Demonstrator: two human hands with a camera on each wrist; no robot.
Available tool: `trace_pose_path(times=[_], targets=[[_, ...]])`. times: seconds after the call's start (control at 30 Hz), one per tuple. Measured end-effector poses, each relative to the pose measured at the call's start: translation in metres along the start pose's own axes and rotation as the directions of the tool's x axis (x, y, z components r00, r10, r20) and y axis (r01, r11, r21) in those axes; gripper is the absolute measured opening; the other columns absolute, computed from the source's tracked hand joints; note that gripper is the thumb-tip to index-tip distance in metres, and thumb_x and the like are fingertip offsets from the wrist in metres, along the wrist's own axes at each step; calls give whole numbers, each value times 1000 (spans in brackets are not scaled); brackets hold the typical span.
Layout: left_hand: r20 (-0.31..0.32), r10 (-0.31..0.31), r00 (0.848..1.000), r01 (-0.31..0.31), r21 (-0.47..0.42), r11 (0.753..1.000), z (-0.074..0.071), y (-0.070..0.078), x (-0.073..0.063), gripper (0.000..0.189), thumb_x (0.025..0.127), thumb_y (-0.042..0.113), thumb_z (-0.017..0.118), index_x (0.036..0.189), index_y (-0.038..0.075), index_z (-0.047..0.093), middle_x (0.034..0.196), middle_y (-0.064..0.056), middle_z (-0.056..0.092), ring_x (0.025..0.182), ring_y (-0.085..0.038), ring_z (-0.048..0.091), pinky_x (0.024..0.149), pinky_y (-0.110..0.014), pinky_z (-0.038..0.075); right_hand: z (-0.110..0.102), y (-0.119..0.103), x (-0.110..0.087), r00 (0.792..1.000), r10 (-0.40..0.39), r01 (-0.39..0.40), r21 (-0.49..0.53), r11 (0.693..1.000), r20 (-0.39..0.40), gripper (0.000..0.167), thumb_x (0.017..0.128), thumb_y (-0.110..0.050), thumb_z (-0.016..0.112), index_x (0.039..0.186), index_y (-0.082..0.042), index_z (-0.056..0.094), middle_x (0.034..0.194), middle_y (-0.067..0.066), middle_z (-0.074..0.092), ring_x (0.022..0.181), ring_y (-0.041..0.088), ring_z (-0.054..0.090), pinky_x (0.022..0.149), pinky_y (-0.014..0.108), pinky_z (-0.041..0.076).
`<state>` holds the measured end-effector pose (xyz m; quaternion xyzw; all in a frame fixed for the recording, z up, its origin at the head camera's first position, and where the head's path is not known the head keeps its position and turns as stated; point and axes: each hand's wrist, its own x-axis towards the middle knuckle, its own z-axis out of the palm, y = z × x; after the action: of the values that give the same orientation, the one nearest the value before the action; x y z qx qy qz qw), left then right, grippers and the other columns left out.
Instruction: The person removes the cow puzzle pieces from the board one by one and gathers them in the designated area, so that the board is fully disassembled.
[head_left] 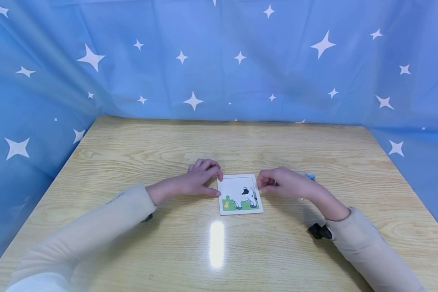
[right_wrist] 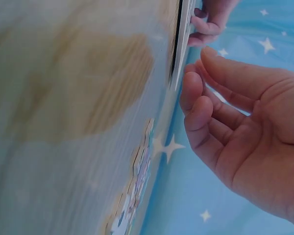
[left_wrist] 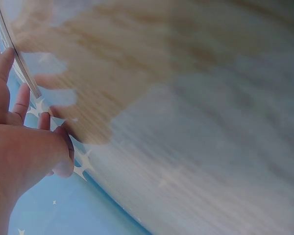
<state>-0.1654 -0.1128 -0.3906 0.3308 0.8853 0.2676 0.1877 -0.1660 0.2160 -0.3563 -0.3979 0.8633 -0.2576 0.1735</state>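
A square jigsaw puzzle board (head_left: 237,184) with a pale frame lies mid-table. Its lower part shows a cow's body, green ground and a yellow duck; the upper part is plain white. My left hand (head_left: 203,178) rests at the board's left edge, thumb and forefinger touching the frame, as the left wrist view (left_wrist: 27,142) also shows at the rim. Just off the right edge is my right hand (head_left: 282,181), its fingers loosely bent. In the right wrist view, nothing shows between thumb and fingers of that hand (right_wrist: 240,117).
Loose puzzle pieces (right_wrist: 132,196) lie on the wooden table (head_left: 149,142) beside my right hand, mostly hidden by it in the head view, where a blue bit of a piece (head_left: 310,176) peeks out. A blue star-patterned cloth (head_left: 219,73) hangs behind the table.
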Motion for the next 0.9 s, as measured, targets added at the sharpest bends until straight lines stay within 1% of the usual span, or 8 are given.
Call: trace_pose_path(times=[0.27, 0.6, 0.9], targets=[[0, -1, 1000, 1, 1, 1000, 0, 0, 0, 34, 104, 33, 79, 127, 18, 58, 165, -20, 37, 150, -45, 26, 112, -59, 28, 4, -4, 8, 999, -35, 34, 21, 999, 23, 10, 103, 0, 75, 105, -8, 69, 85, -11, 57, 77, 5, 52, 73, 30, 49], [-2, -5, 1000, 5, 0, 1000, 1, 0, 2, 34, 104, 31, 78, 127, 17, 58, 165, -21, 36, 149, -45, 26, 111, -59, 27, 8, -8, 18, 998, -37, 36, 27, 999, 44, 11, 103, 1, 74, 104, -9, 70, 82, -10, 57, 74, 5, 49, 70, 28, 46], [-8, -7, 1000, 7, 8, 1000, 1, 2, 0, 34, 104, 32, 79, 126, 18, 58, 164, -20, 38, 149, -45, 27, 111, -58, 28, 10, -11, 25, 996, 0, -3, 31, 1000, 85, 11, 103, -1, 76, 107, -8, 70, 83, -10, 57, 73, 5, 48, 71, 27, 46]])
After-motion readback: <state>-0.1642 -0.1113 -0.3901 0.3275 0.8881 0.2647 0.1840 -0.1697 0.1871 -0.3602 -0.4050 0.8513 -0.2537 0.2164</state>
